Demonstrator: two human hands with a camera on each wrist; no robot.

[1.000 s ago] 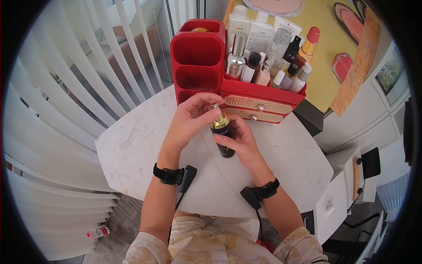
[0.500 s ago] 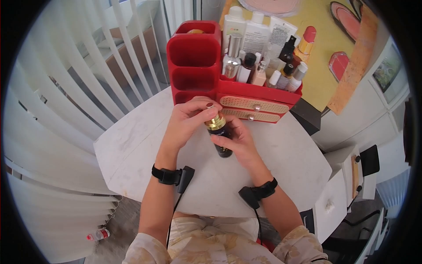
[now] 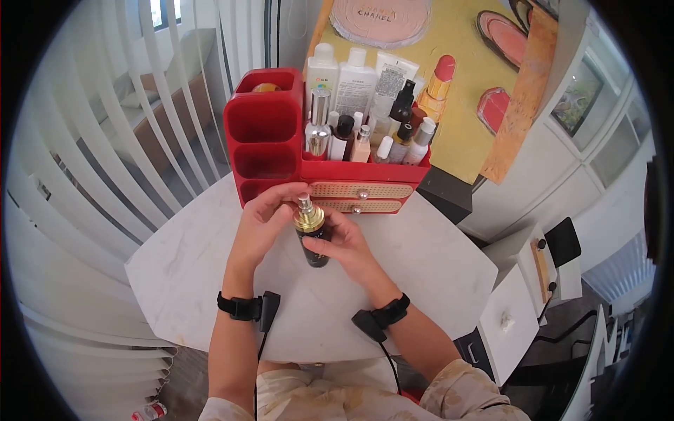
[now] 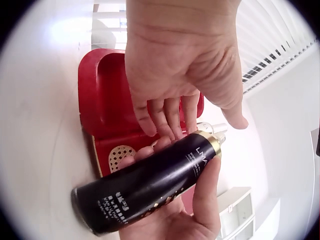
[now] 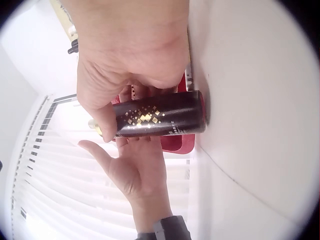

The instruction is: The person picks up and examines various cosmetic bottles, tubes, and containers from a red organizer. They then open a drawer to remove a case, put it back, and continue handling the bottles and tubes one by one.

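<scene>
A black pump bottle [image 3: 315, 254] with a gold collar [image 3: 309, 219] and a small pump head [image 3: 305, 201] stands tilted over the table. My right hand [image 3: 349, 251] grips its body, with the thumb across the front near the collar and the fingers behind. Pale lettering shows on its dark side in the left wrist view, gold diamond shapes in the right wrist view. My left hand [image 3: 258, 228] is beside the pump head, its fingers extended behind the bottle. In the left wrist view, the left thumb [image 4: 231, 112] stands apart from the pump.
Right behind the hands is a red organizer [image 3: 361, 170] with open compartments at left and two woven-front drawers [image 3: 379, 191]. Several bottles and tubes [image 3: 354, 88] fill its upper tray. The white table [image 3: 393, 281] extends around it. White vertical blinds [image 3: 77, 210] hang at left.
The left thumb has moved off the pump head to its left. The right hand keeps its hold on the bottle. The head view has turned, shifting the scene left and slightly down.
</scene>
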